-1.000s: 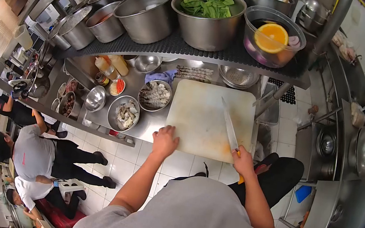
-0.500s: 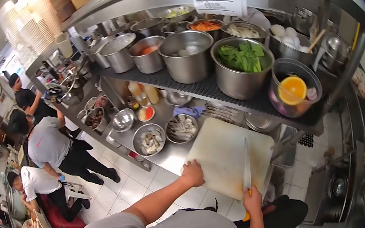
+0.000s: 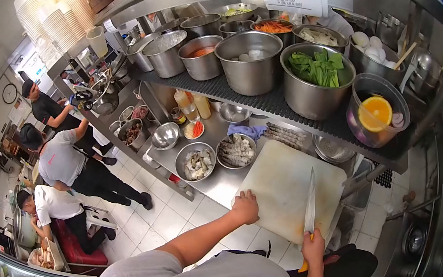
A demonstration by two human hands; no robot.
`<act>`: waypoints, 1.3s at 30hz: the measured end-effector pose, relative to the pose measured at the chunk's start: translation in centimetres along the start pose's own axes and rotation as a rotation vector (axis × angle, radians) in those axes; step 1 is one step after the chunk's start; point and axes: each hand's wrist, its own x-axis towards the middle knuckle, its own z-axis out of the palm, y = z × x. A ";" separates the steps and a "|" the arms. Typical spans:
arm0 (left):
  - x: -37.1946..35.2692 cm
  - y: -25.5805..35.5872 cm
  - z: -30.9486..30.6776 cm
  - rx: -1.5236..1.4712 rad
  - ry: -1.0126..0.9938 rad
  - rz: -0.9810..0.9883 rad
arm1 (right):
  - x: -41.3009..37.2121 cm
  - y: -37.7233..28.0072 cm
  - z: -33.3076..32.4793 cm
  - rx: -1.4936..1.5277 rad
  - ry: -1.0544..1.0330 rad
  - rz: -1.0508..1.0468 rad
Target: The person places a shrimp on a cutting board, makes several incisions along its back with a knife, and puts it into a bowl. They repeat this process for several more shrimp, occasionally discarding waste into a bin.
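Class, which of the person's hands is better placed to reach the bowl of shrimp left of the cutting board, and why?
Probably the left hand: it rests free on the near-left corner of the cutting board, closest to the bowl of shrimp; the right hand grips the knife.

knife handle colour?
Yellow-orange: the knife handle pokes out below the right hand. Head view.

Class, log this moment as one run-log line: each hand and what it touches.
left hand: on near edge of cutting board | right hand: grips knife, blade over board | nearby: prawn bowl
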 end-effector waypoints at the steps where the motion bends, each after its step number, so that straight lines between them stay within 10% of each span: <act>1: -0.1 0.0 -0.2 -0.001 0.003 -0.001 | 0.1 -0.1 0.0 -0.006 0.007 -0.014; 39: 0.0 -0.1 0.6 -0.026 0.019 -0.013 | -0.7 -4.1 -1.9 -0.008 -0.051 0.085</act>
